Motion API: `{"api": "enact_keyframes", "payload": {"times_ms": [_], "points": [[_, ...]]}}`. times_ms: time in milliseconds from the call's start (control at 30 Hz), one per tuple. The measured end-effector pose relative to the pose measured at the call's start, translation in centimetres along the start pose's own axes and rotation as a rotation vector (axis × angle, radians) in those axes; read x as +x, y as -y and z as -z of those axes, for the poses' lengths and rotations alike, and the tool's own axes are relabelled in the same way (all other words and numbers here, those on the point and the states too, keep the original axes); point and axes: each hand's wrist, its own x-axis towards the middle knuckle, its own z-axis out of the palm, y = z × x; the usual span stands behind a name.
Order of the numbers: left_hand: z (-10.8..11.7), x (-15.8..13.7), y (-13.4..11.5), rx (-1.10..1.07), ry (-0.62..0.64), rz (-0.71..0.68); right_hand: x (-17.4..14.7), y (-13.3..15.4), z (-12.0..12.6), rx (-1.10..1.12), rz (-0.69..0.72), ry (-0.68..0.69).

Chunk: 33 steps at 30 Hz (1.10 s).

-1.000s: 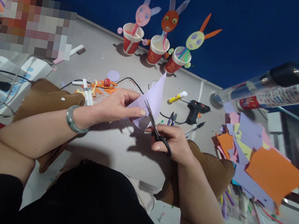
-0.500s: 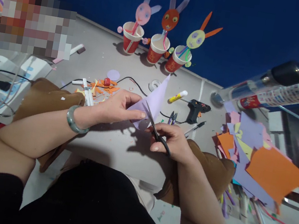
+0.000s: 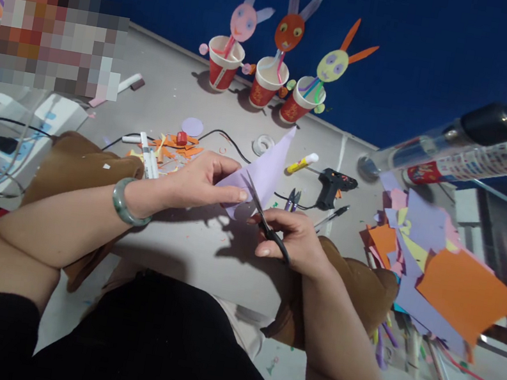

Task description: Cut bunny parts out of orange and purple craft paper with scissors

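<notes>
A sheet of light purple paper is pinched between the thumb and fingers of my left hand, above the front of the table. My right hand is closed round the black handles of the scissors. The scissor blades lie across the paper, close to my left thumb. Part of the paper's lower edge curls down below the blades. Beyond the hands lie a roll of tape, a yellow glue stick and a purple paper circle.
Three red cups with paper rabbit heads stand along the blue wall. A black glue gun lies right of the hands. Coloured paper sheets are heaped at the right edge. Orange scraps and white markers lie left; a power strip sits farther left.
The tip of the purple paper has swung slightly to the right. Both hands and the scissors stay almost where they were.
</notes>
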Motion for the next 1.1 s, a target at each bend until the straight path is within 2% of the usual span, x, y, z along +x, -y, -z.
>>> {"api": "enact_keyframes", "payload": {"times_ms": [533, 1100], "points": [[0.13, -0.20, -0.10, 0.020, -0.018, -0.004, -0.04, 0.06, 0.04, -0.015, 0.016, -0.012], [0.08, -0.29, -0.44, 0.007, -0.074, 0.059, -0.16, 0.33, -0.01, 0.007, -0.028, -0.032]]}}
